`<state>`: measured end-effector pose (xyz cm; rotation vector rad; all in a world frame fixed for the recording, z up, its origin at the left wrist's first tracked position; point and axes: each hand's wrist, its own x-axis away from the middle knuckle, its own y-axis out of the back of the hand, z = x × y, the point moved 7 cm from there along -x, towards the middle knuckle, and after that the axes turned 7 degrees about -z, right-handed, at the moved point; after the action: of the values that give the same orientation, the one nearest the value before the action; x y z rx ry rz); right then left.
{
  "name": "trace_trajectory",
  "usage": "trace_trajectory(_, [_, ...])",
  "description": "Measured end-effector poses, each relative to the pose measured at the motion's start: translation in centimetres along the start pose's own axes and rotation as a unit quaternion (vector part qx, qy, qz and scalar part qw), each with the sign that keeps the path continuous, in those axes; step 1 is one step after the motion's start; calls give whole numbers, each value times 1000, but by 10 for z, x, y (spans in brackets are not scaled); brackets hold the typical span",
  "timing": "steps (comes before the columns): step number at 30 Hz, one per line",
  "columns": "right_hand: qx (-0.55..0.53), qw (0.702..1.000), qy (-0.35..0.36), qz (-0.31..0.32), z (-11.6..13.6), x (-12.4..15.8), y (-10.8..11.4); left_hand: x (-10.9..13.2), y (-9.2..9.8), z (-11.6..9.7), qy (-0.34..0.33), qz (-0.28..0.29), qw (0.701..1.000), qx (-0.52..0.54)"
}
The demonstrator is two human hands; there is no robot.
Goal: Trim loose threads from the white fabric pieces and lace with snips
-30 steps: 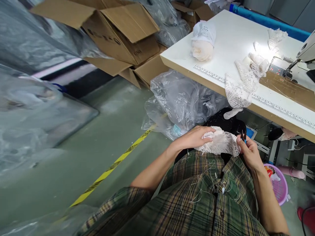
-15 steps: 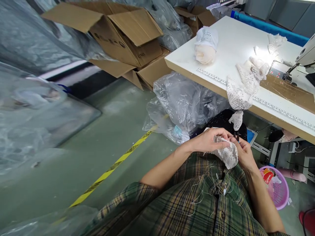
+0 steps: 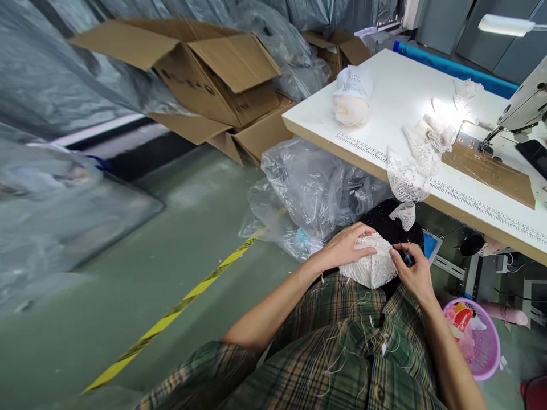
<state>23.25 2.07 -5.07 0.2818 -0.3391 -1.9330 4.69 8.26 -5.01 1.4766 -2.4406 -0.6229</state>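
A white lace piece [image 3: 371, 266] lies spread over my lap, its scalloped pattern facing up. At its upper left edge, my left hand [image 3: 345, 248] grips it between thumb and fingers. My right hand [image 3: 415, 273] is at the lace's right edge, closed around small dark thread snips [image 3: 407, 256] with a bit of blue; their tips are hard to make out. More white lace [image 3: 408, 173] trails from the sewing table [image 3: 311, 117] and hangs over its front edge, just beyond my hands. Loose threads cling to my plaid shirt.
A sewing machine [image 3: 523, 108] stands on the table at right, with a rolled white bundle [image 3: 352, 97] at the far left corner. Clear plastic bags [image 3: 307, 182] bulge below. Cardboard boxes [image 3: 222, 80] sit behind. A pink basket [image 3: 487, 347] is on the floor at right.
The lace between my hands has been opened out flatter on my lap. My right hand has drawn slightly away from my left, and the snips have tilted leftward. The view has shifted slightly.
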Motion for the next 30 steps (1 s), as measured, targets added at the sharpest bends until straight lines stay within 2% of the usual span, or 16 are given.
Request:
trace_trajectory(2, [54, 994, 53, -84, 6, -10, 11, -8, 2, -1, -35, -52, 996, -61])
trace_trajectory(4, [57, 988, 65, -125, 9, -16, 19, -18, -1, -9, -65, -89, 992, -62])
trace_trajectory(8, [27, 986, 91, -135, 21, -25, 25, -49, -14, -36, -100, -138, 984, -48])
trace_trajectory(11, [34, 981, 121, -147, 33, -34, 25, -71, -25, -45, -52, -158, 981, -96])
trace_trajectory(13, [51, 979, 122, -157, 39, -44, 23, -78, -33, -48, -39, -150, 981, -116])
trace_trajectory(15, [66, 981, 101, -153, 41, -53, 19, -74, -40, -54, -78, -122, 983, -115])
trace_trajectory(17, [72, 985, 77, -135, 44, -56, 14, -60, -42, -61, -144, -102, 979, -102])
trace_trajectory(19, [65, 989, 71, -114, 51, -49, 11, -41, -30, -66, -191, -126, 970, -77])
trace_trajectory(22, [34, 992, 107, -52, 68, -22, 4, -11, 4, -66, -195, -199, 960, -8])
trace_trajectory(24, [10, 991, 131, 16, 79, 1, -2, 3, 18, -64, -179, -173, 968, 41])
trace_trajectory(25, [-1, 990, 135, 51, 82, 12, -6, 8, 19, -64, -170, -135, 974, 66])
trace_trajectory(28, [-34, 983, 120, 135, 86, 39, -17, 20, 10, -62, -130, 27, 980, 149])
trace_trajectory(30, [-55, 982, 95, 156, 83, 46, -21, 27, 1, -57, -65, 96, 972, 205])
